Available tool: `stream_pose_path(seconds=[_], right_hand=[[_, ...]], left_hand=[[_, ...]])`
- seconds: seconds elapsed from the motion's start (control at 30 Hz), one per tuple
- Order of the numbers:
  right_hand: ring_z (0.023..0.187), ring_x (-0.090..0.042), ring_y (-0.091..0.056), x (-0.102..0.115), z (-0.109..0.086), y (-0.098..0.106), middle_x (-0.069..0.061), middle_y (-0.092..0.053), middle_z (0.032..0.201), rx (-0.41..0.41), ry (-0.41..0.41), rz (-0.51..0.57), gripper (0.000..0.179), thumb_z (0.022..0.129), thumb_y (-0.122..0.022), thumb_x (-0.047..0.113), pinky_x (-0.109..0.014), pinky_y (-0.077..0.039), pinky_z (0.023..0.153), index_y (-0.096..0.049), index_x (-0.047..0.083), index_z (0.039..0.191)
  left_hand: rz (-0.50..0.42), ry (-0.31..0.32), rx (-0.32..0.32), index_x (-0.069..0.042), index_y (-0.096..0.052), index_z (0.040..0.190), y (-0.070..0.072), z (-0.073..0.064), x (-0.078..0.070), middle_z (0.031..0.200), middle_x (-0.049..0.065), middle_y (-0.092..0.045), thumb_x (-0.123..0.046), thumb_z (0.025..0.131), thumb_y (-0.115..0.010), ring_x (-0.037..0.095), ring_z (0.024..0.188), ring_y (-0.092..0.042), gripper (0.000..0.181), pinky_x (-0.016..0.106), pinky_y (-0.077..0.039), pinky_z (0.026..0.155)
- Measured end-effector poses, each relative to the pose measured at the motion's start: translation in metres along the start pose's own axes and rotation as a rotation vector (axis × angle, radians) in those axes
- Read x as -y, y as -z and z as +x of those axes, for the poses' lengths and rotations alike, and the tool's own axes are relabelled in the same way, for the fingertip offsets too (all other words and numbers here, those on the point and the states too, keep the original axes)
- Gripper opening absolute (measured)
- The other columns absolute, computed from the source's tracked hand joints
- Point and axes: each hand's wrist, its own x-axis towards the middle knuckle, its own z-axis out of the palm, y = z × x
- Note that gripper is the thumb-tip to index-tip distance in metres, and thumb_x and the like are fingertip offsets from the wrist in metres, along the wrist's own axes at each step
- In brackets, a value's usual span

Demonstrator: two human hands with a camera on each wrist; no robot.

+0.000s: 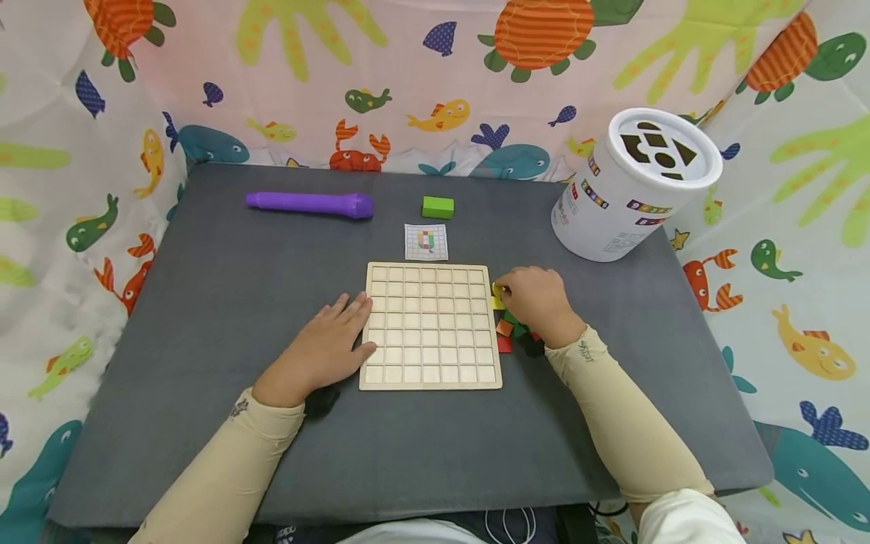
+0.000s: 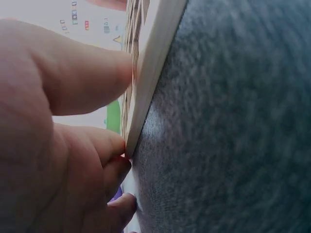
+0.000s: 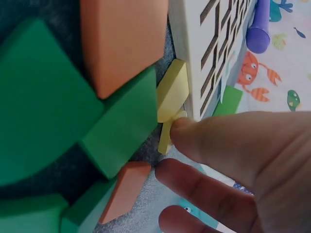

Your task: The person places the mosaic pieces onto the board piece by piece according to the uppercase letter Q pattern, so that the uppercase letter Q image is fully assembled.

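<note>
A pale wooden grid board [image 1: 431, 326] lies flat on the grey table. My left hand [image 1: 331, 341] rests at its left edge with fingers extended, the thumb over the rim; the left wrist view shows the thumb [image 2: 92, 77] against that edge. Beyond the right edge, my right hand [image 1: 539, 300] has curled fingers and pinches a small yellow block [image 3: 166, 136]. A second yellow block [image 3: 173, 92] lies beside it against the board. Green blocks [image 3: 124, 121] and orange blocks [image 3: 124, 46] lie close by, along with a red block [image 1: 504, 344]. The right hand partly hides this group.
Behind the board lie a small pattern card [image 1: 426, 242] and a lime green block [image 1: 438, 208]. A purple stick-shaped thing [image 1: 309, 203] lies at the back left. The white tub [image 1: 612, 204], its lid cut with shaped holes, stands at the back right. Printed cloth [image 1: 435, 75] hangs behind the table.
</note>
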Motion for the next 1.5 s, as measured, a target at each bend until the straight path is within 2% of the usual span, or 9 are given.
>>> stream_pose_path(seconds=[0.13, 0.27, 0.4, 0.57, 0.8, 1.0, 1.2, 1.37, 1.5], right_hand=[[0.083, -0.026, -0.070, 0.001, 0.002, 0.000, -0.002, -0.079, 0.102, 0.018, -0.038, 0.009, 0.017, 0.101, -0.074, 0.027, -0.053, -0.055, 0.074, -0.087, 0.024, 0.112], [0.076, -0.023, -0.068, 0.004, 0.005, 0.004, -0.002, -0.077, 0.093, 0.038, -0.063, 0.021, 0.016, 0.100, -0.076, 0.029, -0.051, -0.056, 0.071, -0.088, 0.022, 0.108], [0.070, -0.021, -0.064, 0.005, 0.008, 0.005, 0.000, -0.073, 0.082, 0.065, -0.086, 0.057, 0.012, 0.100, -0.075, 0.024, -0.048, -0.054, 0.067, -0.086, 0.021, 0.104], [0.068, -0.021, -0.062, 0.006, 0.009, 0.006, -0.001, -0.070, 0.080, 0.050, -0.089, 0.073, 0.010, 0.097, -0.075, 0.017, -0.045, -0.052, 0.060, -0.083, 0.019, 0.104], [0.074, -0.022, -0.067, 0.019, 0.003, 0.013, -0.005, -0.078, 0.097, -0.070, -0.029, 0.073, 0.027, 0.093, -0.078, 0.017, -0.045, -0.054, 0.061, -0.083, 0.015, 0.119], [0.078, -0.020, -0.071, 0.045, 0.005, 0.023, -0.002, -0.080, 0.101, -0.118, 0.042, 0.081, 0.024, 0.095, -0.079, 0.027, -0.040, -0.054, 0.059, -0.084, 0.015, 0.114], [0.080, -0.017, -0.072, 0.077, 0.023, 0.014, 0.001, -0.080, 0.096, -0.106, 0.143, 0.081, 0.019, 0.097, -0.079, 0.031, -0.038, -0.054, 0.062, -0.085, 0.017, 0.108], [0.086, -0.018, -0.074, 0.096, 0.035, 0.010, 0.002, -0.081, 0.101, -0.047, 0.153, 0.085, 0.020, 0.096, -0.081, 0.031, -0.040, -0.055, 0.067, -0.085, 0.018, 0.111], [0.084, -0.019, -0.074, 0.104, 0.043, 0.006, 0.001, -0.081, 0.101, -0.039, 0.175, 0.093, 0.021, 0.097, -0.081, 0.029, -0.039, -0.055, 0.065, -0.085, 0.017, 0.113]], left_hand=[[0.017, 0.004, -0.003, -0.002, -0.021, 0.170, 0.001, 0.000, -0.003, 0.176, 0.015, -0.018, -0.041, 0.111, -0.056, 0.042, 0.161, -0.012, 0.079, 0.059, -0.015, 0.128], [0.032, 0.009, -0.001, -0.003, -0.020, 0.170, 0.001, 0.000, -0.003, 0.176, 0.015, -0.017, -0.041, 0.111, -0.056, 0.042, 0.161, -0.012, 0.078, 0.059, -0.015, 0.128], [0.036, 0.005, -0.004, -0.002, -0.022, 0.169, 0.002, 0.000, -0.004, 0.175, 0.016, -0.019, -0.040, 0.111, -0.057, 0.042, 0.161, -0.014, 0.078, 0.060, -0.016, 0.127], [0.055, 0.006, 0.000, -0.002, -0.023, 0.169, 0.001, 0.001, -0.003, 0.175, 0.016, -0.019, -0.041, 0.111, -0.056, 0.042, 0.161, -0.015, 0.078, 0.059, -0.017, 0.127], [0.072, 0.007, -0.009, -0.001, -0.025, 0.169, 0.000, 0.002, -0.003, 0.175, 0.017, -0.021, -0.039, 0.111, -0.057, 0.044, 0.160, -0.017, 0.077, 0.060, -0.019, 0.127], [0.073, 0.017, -0.009, -0.002, -0.024, 0.169, -0.001, 0.001, -0.005, 0.175, 0.017, -0.021, -0.039, 0.111, -0.057, 0.043, 0.160, -0.016, 0.077, 0.060, -0.018, 0.127], [0.053, 0.029, -0.007, -0.004, -0.022, 0.170, -0.007, 0.002, 0.003, 0.176, 0.015, -0.019, -0.042, 0.111, -0.056, 0.041, 0.161, -0.012, 0.077, 0.060, -0.016, 0.128], [0.048, 0.032, 0.009, -0.008, -0.019, 0.171, -0.008, 0.004, 0.005, 0.177, 0.011, -0.015, -0.044, 0.111, -0.054, 0.038, 0.162, -0.008, 0.079, 0.058, -0.013, 0.129], [0.061, 0.034, 0.010, -0.009, -0.018, 0.171, -0.006, 0.004, 0.004, 0.177, 0.010, -0.014, -0.045, 0.112, -0.054, 0.038, 0.162, -0.008, 0.079, 0.057, -0.012, 0.129]])
